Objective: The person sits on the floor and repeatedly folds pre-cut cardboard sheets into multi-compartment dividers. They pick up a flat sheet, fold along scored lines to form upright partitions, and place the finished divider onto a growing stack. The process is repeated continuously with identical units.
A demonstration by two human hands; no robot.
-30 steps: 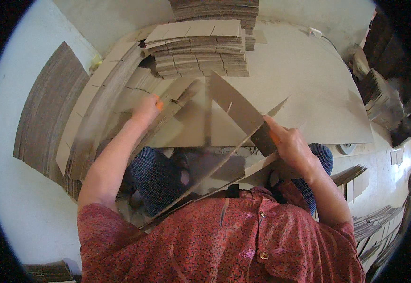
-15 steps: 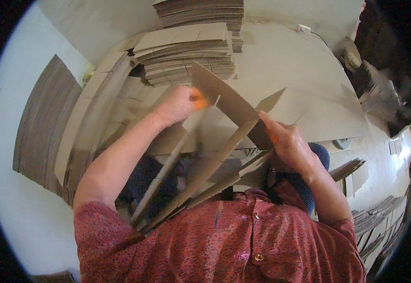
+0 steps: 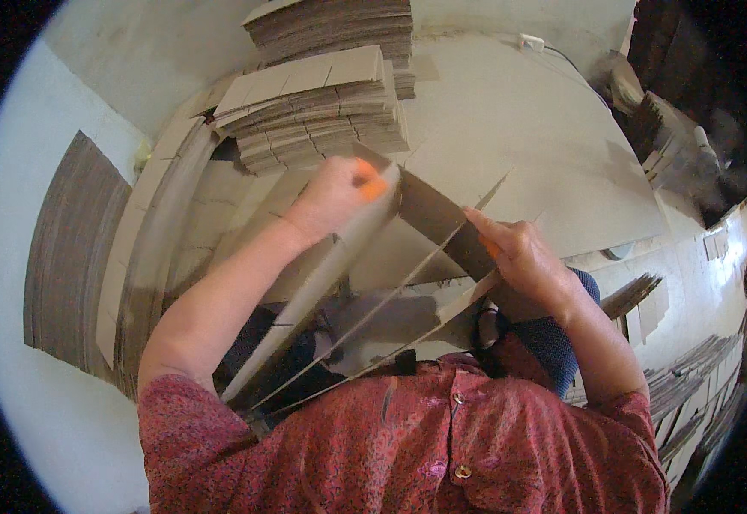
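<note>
My left hand point(image 3: 331, 201), with orange covers on its fingertips, is closed around the far end of a long slotted cardboard strip point(image 3: 318, 278). That end meets a shorter cardboard cross strip point(image 3: 432, 208) slanting from upper left to lower right. My right hand point(image 3: 523, 261) pinches the cross strip near its lower right end, where two more long strips cross it. An orange cover shows under its fingers too. The long strips fan back to my chest, their near ends against my shirt. My left fingertips are partly hidden by the hand, so the exact grip does not show.
Ahead is a broad board-topped table point(image 3: 510, 154). Stacks of slotted cardboard point(image 3: 313, 111) stand at its back left, with a long pile point(image 3: 146, 231) along the left. A white plug point(image 3: 530, 42) with a cable lies at the back. More cardboard pieces point(image 3: 690, 377) lie at right.
My left hand has brought the long strip's far end against the cross strip, and that strip has turned more upright. The right hand keeps its grip. The view has shifted slightly.
</note>
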